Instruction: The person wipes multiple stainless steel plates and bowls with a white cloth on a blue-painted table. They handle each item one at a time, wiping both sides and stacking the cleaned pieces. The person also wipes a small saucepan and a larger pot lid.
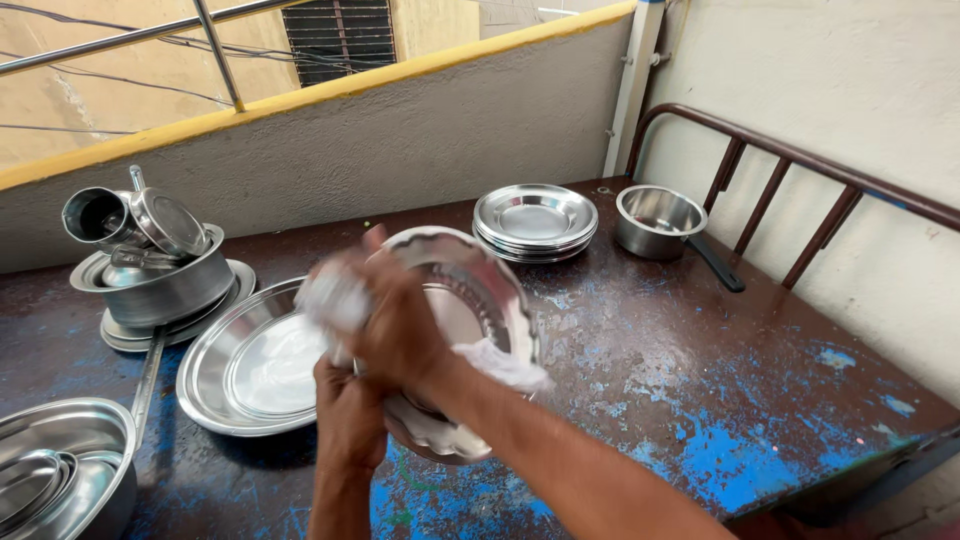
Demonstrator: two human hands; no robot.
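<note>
Steel plate (pixel 470 300) with scalloped rim, shiny, tilted nearly on edge above your table, inner face toward you; white cloth (pixel 335 300) bunched against its upper left rim, blurred; a loose end (pixel 505 365) trails off the plate's lower right.

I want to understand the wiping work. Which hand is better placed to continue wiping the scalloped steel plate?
Probably the right hand: it presses the white cloth on the scalloped steel plate. The left hand grips the plate's lower edge from below, steadying it.
</note>
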